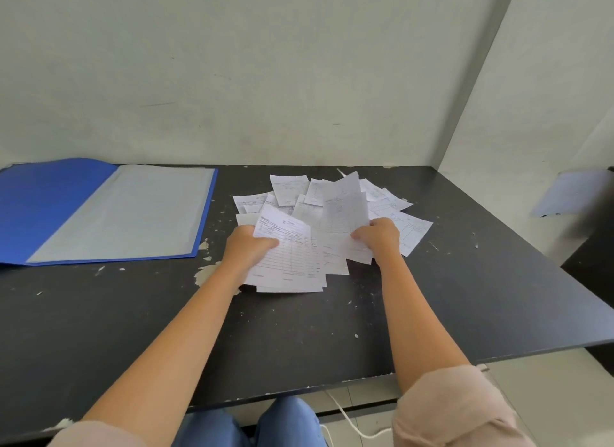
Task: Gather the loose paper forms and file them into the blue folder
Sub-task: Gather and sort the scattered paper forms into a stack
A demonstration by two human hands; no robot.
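left hand (247,247): curled round the near-left edge of a stack of forms, thumb on top of the top sheet, fingers underneath and out of sight
stack (289,260): several printed sheets, unevenly fanned, near edges pointing at the person; cannot tell whether it is clear of the table or its low edge rests there
right hand (378,235): fingers curled, gripping the near-right side of a few sheets (345,214) that stand up and lean toward the stack
hands: level with each other, apart, with paper bridging the gap between them
loose forms (289,189): rest of the pile lies flat and overlapping on the table behind and beside both hands, mid-table toward the wall (print too small to read)
blue folder (50,207): open flat at the far left of the table, back edge at the wall, apart from the pile; left half is bare blue cover, right half is covered by a pale grey leaf (133,210)
table (299,340): black top with pale chips in the paint, the biggest patch just left of the left wrist
sleeves (455,410): pinkish, pushed up to the elbows, forearms bare
jeans (285,423): blue, knees under the near table edge
cable (345,416): white, on the floor below the table edge, beside the right knee
side sheet (571,192): one pale sheet at the far right, off the table, blurred; cannot tell what it rests on
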